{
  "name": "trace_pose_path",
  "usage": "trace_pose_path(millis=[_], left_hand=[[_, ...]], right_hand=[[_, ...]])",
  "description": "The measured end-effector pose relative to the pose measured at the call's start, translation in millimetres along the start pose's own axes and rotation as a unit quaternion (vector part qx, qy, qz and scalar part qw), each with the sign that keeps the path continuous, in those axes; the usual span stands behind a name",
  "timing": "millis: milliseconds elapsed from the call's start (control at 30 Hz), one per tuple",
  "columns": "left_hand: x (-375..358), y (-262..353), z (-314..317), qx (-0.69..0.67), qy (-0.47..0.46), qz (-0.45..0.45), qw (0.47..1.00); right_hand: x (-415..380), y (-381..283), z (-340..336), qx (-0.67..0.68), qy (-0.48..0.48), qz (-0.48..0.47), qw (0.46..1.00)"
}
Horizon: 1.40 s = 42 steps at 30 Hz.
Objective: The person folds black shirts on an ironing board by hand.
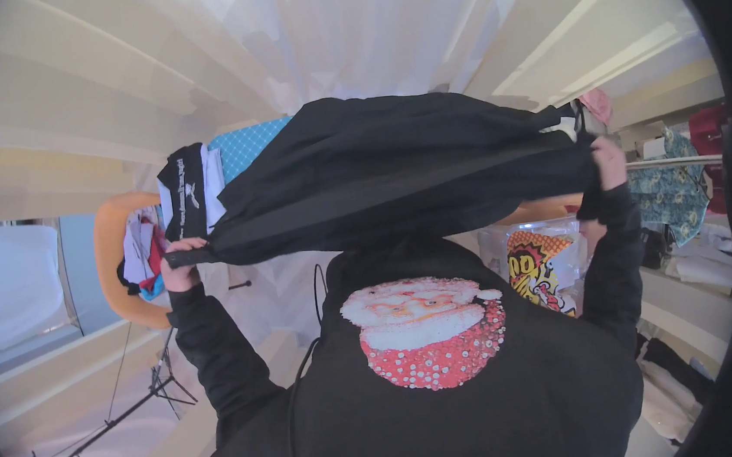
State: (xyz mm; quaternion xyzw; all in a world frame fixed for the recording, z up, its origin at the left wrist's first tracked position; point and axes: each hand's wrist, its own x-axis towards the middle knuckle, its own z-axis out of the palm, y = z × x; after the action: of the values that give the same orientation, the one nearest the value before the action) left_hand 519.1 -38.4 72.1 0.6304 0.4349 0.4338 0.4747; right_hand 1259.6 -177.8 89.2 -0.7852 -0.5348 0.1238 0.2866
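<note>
A wide black garment (pixel 395 165) is stretched sideways in front of me, its kind not clear from this view. My left hand (pixel 181 264) is closed around its left end, where a narrow black strip sticks out past the fingers. At the other end my right hand (pixel 609 164) is closed on the cloth, slightly blurred. A small white patch (pixel 563 129) shows on the garment near that hand. Behind it, a blue patterned surface (pixel 250 147) is partly covered. Folded black cloth with white lettering (pixel 184 192) lies beyond my left hand, beside some white cloth.
An orange chair (pixel 111 268) at left holds a pile of clothes (pixel 140 248). A tripod (pixel 149 391) stands below it. A clear plastic bag with comic-print fabric (pixel 539 265) lies at right. Clothes hang on a rack (pixel 669 164) at far right. Pale curtains (pixel 349 30) rise behind.
</note>
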Motion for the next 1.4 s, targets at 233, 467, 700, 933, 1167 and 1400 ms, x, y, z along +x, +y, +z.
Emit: trace_pose_path(millis=[233,467,700,933,1167,1400], left_hand=[[-1,7,37,0.263,0.117,-0.268,0.919],[28,12,50,0.241,0.122,-0.169,0.948],[43,36,106,0.147,0.006,0.010,0.989],[51,67,159,0.167,-0.107,0.187,0.962],[38,26,139,0.256,-0.149,0.225,0.929],[30,-55,98,0.440,-0.172,0.043,0.880]], right_hand=[[-10,16,39,-0.097,-0.135,0.045,0.985],[48,0,-3,-0.179,0.029,0.029,0.983],[34,-165,97,-0.103,-0.077,-0.120,0.984],[-20,-307,206,0.203,-0.230,-0.419,0.855],[-52,-286,204,0.159,-0.257,-0.472,0.828],[-57,-271,168,0.184,-0.177,-0.425,0.868]])
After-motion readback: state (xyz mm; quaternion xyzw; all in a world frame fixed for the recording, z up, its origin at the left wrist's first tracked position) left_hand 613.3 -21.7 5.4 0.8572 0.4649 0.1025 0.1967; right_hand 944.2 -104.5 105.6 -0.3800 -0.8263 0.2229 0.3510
